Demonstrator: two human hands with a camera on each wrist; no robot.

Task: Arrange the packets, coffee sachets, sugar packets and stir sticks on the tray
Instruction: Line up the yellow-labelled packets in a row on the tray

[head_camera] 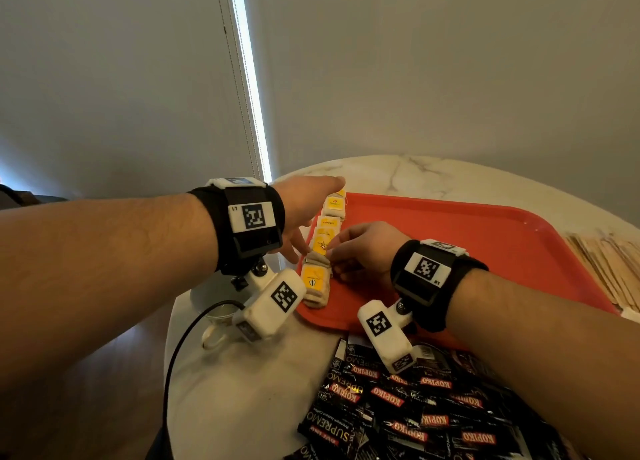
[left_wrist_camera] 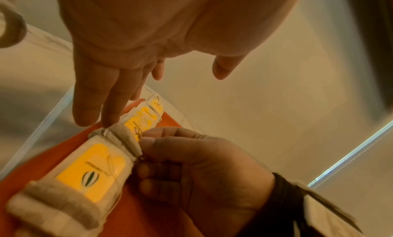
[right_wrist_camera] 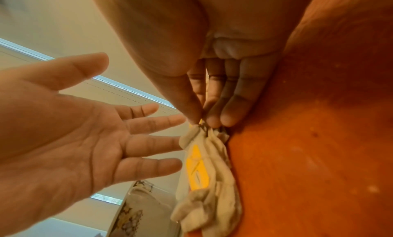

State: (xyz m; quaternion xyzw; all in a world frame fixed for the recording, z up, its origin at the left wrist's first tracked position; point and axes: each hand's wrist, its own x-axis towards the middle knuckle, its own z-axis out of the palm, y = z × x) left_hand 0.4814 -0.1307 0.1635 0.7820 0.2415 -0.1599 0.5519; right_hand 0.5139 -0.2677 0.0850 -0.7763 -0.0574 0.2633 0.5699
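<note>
Beneath right wrist view, right hand (right_wrist_camera: 214,106) pinches a packet (right_wrist_camera: 204,156); hidden overhead

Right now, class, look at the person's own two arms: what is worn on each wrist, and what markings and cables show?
Both forearms are bare, without sleeves. Each wrist carries a black band: the left wrist band and the right wrist band. Each holds a white block with a black square code, labelled L1 and R1. A white camera pod hangs below each; a black cable trails from the left one.

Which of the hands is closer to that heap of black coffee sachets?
Right. The right hand works mid-tray, just beyond the black coffee sachets; the left hand reaches farther off along the tray's left edge.
</note>
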